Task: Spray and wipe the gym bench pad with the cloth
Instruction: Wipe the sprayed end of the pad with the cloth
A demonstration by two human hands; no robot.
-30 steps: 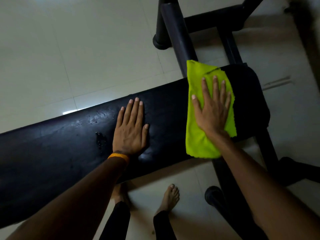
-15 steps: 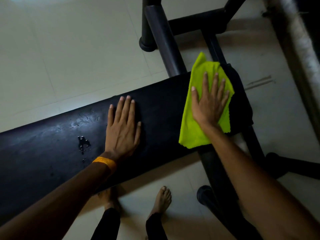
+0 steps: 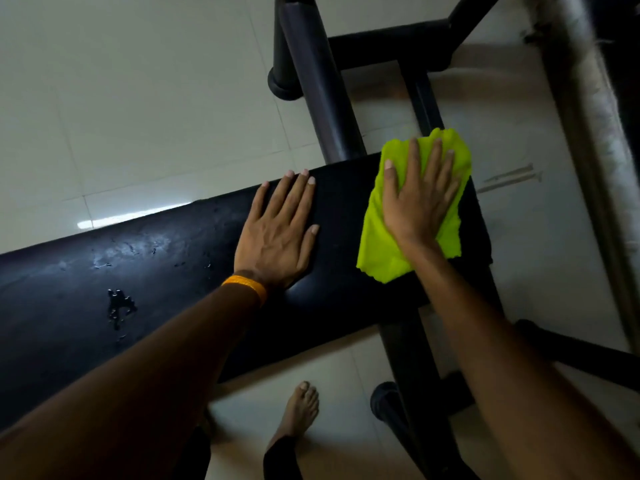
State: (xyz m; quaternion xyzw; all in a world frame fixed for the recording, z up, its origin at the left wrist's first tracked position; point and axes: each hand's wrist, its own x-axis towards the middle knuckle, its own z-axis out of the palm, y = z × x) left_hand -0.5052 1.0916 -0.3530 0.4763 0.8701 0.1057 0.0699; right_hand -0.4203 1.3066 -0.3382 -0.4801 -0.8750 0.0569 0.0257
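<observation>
Right hand [image 3: 417, 206], fingers [image 3: 437, 157] spread flat, presses the cloth [image 3: 377, 251] onto the right end of the bench pad [image 3: 166, 271]. Left hand [image 3: 277, 233] rests open on the pad, grasping nothing. Unwiped droplets [image 3: 119, 304] lie leftward along the pad's long axis (nearer the left hand).

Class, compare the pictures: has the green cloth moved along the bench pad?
Yes. The green cloth has slid toward the right end of the bench pad, covering the end's far corner under the right hand.
</observation>
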